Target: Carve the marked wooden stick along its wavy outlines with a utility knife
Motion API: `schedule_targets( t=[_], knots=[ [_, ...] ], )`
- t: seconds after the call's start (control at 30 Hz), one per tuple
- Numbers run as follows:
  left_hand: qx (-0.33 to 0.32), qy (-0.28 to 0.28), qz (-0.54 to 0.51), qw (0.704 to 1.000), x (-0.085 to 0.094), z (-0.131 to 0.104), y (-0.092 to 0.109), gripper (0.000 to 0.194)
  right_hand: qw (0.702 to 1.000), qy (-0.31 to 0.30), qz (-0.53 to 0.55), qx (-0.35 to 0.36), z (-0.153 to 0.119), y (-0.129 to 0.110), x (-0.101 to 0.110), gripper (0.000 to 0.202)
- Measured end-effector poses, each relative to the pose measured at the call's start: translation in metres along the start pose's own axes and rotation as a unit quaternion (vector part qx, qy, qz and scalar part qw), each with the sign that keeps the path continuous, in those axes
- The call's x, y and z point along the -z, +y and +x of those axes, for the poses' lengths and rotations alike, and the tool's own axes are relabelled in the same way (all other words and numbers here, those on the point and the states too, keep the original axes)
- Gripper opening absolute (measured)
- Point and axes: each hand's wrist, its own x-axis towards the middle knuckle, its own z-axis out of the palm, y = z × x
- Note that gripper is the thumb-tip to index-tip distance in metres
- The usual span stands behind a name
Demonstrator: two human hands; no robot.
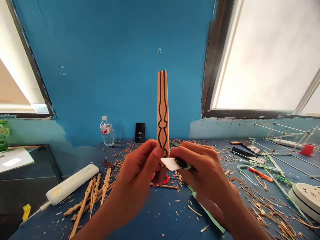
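Upright in front of me stands a flat wooden strip (163, 110) with wavy black outlines drawn down its length. My left hand (140, 166) is closed around its lower part, the thumb pressed on its face. My right hand (202, 166) grips a knife (170, 163) with a pale blade and a dark handle part. The blade crosses in front of the strip's lower end, close to my left thumb; whether it touches the wood I cannot tell. Below the hands, something red and ring-shaped (165, 179) lies partly hidden on the table.
Several carved wooden sticks (93, 193) lie at left beside a white power bank (72, 184). A water bottle (107, 131) and a phone (140, 132) stand by the wall. Wood shavings (265, 213), an orange cutter (260, 174) and a white socket block (307, 200) are at right.
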Motion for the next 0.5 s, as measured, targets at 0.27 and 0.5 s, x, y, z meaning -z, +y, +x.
schedule_targets(
  t=[0.27, 0.5],
  knots=[
    [-0.007, -0.027, 0.025, 0.999, 0.0063, -0.0015, 0.0036, 0.025, 0.999, 0.018, -0.007, 0.032, 0.0017, 0.005, -0.0026, 0.014],
    [-0.003, -0.018, 0.094, 0.995, 0.0088, -0.003, 0.0079, 0.026, 1.0, 0.005, 0.005, 0.024, 0.0019, -0.0014, -0.0029, 0.02]
  ],
)
